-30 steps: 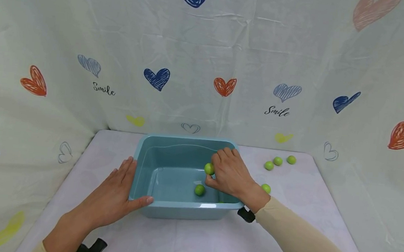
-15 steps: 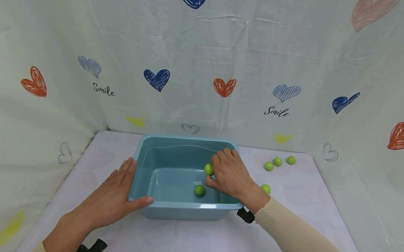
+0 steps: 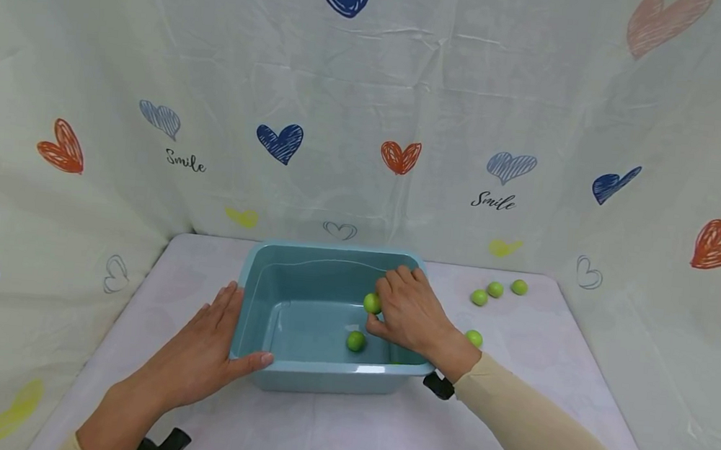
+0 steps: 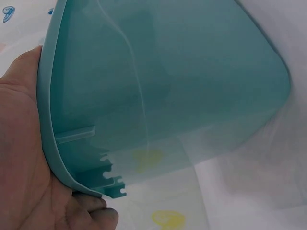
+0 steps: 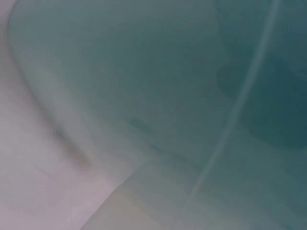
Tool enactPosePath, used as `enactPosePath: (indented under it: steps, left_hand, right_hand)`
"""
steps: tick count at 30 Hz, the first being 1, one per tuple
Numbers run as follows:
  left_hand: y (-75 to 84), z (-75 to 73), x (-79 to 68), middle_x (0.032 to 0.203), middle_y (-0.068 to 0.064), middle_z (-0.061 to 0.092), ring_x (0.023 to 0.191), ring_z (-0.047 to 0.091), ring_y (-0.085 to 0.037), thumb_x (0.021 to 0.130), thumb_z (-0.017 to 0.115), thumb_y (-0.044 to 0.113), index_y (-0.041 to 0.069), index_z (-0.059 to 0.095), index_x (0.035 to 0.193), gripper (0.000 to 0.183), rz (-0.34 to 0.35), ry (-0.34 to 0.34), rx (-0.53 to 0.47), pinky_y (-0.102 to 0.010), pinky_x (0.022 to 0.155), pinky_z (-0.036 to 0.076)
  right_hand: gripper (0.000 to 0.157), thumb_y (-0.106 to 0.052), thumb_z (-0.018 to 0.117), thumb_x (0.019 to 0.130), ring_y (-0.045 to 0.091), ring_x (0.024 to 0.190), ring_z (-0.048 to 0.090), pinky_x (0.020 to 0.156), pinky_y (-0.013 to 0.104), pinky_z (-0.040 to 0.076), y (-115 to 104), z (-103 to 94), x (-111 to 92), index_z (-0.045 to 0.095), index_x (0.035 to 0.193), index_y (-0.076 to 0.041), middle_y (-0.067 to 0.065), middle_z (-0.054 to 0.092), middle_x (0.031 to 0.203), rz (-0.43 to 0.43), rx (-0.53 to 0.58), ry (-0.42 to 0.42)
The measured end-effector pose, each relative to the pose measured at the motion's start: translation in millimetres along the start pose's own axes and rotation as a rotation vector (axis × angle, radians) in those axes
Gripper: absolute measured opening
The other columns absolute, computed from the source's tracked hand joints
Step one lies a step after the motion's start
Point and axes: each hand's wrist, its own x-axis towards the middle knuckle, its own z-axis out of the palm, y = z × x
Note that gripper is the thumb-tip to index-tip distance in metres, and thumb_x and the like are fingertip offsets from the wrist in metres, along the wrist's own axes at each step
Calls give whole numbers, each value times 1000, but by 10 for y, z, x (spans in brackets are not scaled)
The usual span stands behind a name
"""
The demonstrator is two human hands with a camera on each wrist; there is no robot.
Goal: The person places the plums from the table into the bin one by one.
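A light blue-green plastic basin (image 3: 332, 383) stands on the table. My left hand (image 3: 190, 364) rests against its left front corner in the head view, thumb on the front rim and fingers straight along the left side. Over the basin's right part, my right hand (image 3: 413, 315) pinches a small green lime (image 3: 372, 303). Another lime (image 3: 356, 340) lies on the basin floor. A sliver of green shows near the front right inside, mostly hidden. The left wrist view shows the basin wall (image 4: 168, 81) beside the hand; the right wrist view shows only a blurred basin wall (image 5: 144, 86).
Three limes (image 3: 495, 289) lie at the table's back right. One more lime (image 3: 473, 338) sits beside the right wrist, partly hidden. A white cloth covers the table (image 3: 314, 438), and a heart-printed curtain (image 3: 347, 93) hangs behind and at both sides.
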Motion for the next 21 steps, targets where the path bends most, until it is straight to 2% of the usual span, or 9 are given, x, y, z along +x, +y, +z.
enactPosePath:
  steps: [21]
  left_hand:
    - [1,-3,11,174,-29,10,157,21,-54,92,58,80,-7,7,166,126,-4,-13,2,-74,122,24]
  right_hand:
    - [33,-41,69,84,20,73,40,69,33,31,6,6,0,50,80,-14,0,45,74,-7,-24,9]
